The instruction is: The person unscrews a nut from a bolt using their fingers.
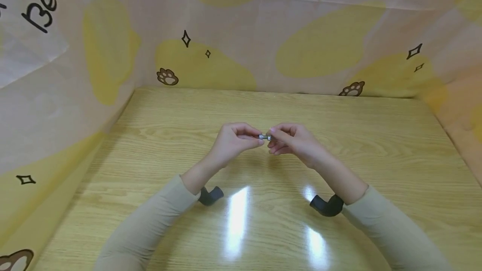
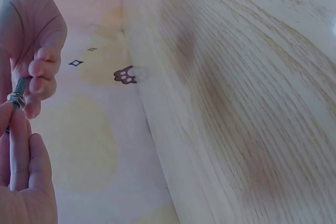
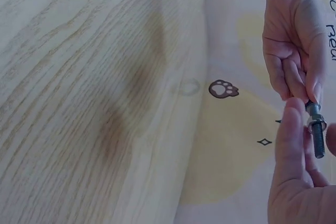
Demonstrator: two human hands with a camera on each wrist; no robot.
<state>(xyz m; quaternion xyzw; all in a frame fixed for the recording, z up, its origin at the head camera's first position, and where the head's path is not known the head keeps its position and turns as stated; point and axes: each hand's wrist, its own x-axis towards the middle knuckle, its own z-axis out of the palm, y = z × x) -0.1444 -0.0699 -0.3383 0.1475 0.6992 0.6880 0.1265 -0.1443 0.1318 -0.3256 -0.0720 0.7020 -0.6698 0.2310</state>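
Note:
Above the table my left hand (image 1: 234,142) pinches one end of a small metal bolt (image 1: 265,137) between thumb and fingertips. A shiny hex nut (image 3: 316,120) sits partway along it, and its threaded end points towards my right hand (image 1: 295,139). In the right wrist view the right index finger (image 3: 290,140) lies straight along one side of the bolt, with the thumb (image 3: 331,139) a small gap away on the other side. From the left wrist view, the threads (image 2: 20,84) show beside the right hand's loosely bent fingers (image 2: 42,69).
The wooden table (image 1: 180,112) lies beneath both hands. A printed cloth (image 1: 241,24) with yellow patches and paw prints hangs along its back and sides. Black curved pieces (image 1: 326,205) stick out at both wrists, close to the sleeve cuffs.

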